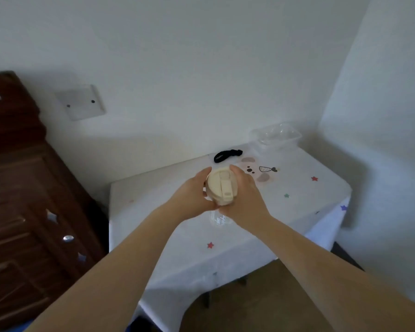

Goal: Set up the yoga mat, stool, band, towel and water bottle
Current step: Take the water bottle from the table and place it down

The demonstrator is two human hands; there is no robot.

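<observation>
A clear water bottle with a cream flip lid (221,185) stands over the small table covered by a white star-print cloth (297,188). My left hand (192,195) grips its left side and my right hand (244,197) grips its right side, fingers curled round the top. The bottle's lower clear body (217,219) shows between my wrists. A black band (227,155) lies at the table's far edge, behind the bottle and apart from both hands. Mat, stool and towel are out of view.
A clear plastic container (276,136) sits in the table's far right corner against the wall. A dark wooden chest of drawers (22,200) stands close on the left. White walls (201,68) close the back and right. Brown floor (261,303) shows below the table.
</observation>
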